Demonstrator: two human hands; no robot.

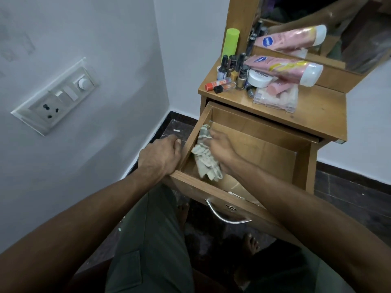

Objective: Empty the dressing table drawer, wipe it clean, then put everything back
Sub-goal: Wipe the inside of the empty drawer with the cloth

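Left hand [160, 154] gripping drawer [251, 142] side rim, right hand [222, 148] inside drawer clutching cloth [204, 159] against its left wall, cosmetics [264, 75] on tabletop above drawer

Dim, flat indoor light; my view bows at the edges, floor toward six o'clock murky, my hands slightly blurred.

The drawer [249, 144] is standing pulled out toward the near side from under the dressing table top [317, 111]. A cloth [206, 157] is lying inside it against its left wall. Bottles [234, 68] and a tube [283, 67] are crowding the top's far left, before the mirror [338, 28]. A wall socket [53, 102] is sitting far left.
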